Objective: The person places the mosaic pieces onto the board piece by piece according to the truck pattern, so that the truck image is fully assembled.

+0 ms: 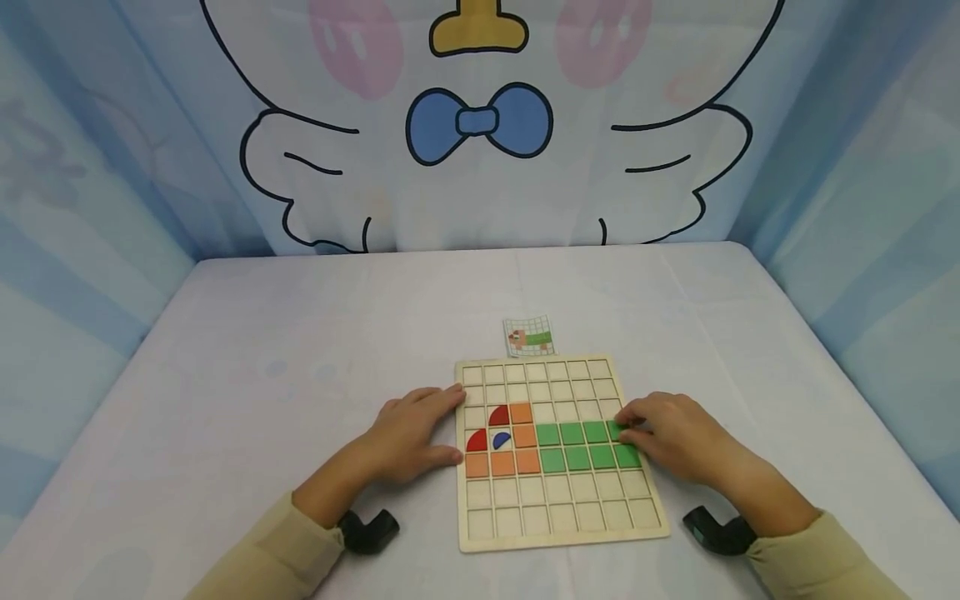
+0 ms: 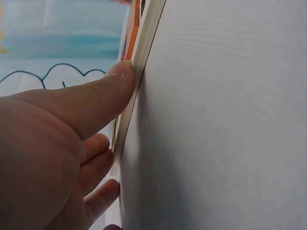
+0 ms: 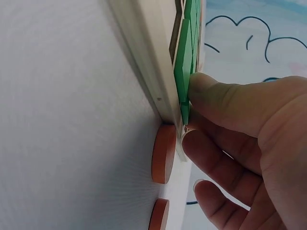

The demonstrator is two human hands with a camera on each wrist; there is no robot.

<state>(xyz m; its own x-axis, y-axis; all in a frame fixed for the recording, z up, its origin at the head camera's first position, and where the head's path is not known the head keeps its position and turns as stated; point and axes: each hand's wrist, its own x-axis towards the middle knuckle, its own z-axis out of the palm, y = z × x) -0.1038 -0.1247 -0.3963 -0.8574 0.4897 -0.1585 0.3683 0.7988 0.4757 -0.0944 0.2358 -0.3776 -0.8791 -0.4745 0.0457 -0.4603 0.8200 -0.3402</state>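
A wooden grid board (image 1: 555,521) lies flat on the table. Green square tiles (image 1: 576,458) fill two rows at its right; orange square tiles (image 1: 502,464), red quarter-round tiles (image 1: 477,442) and a blue half-round tile (image 1: 502,439) sit at its left. My left hand (image 1: 411,437) rests against the board's left edge, thumb and fingers extended. At the right edge my right hand (image 1: 671,435) has thumb and fingers around the end green tile (image 1: 614,430) of the upper row. In the right wrist view, the thumb (image 3: 204,88) touches green; the fingertips partly hide that tile.
Beyond the board's far edge lies a small picture card (image 1: 528,337) with a green and orange figure on a grid. Two orange-brown round pieces (image 3: 164,154) lie beside the board in the right wrist view. A printed curtain (image 1: 480,192) stands behind the white table (image 1: 315,333).
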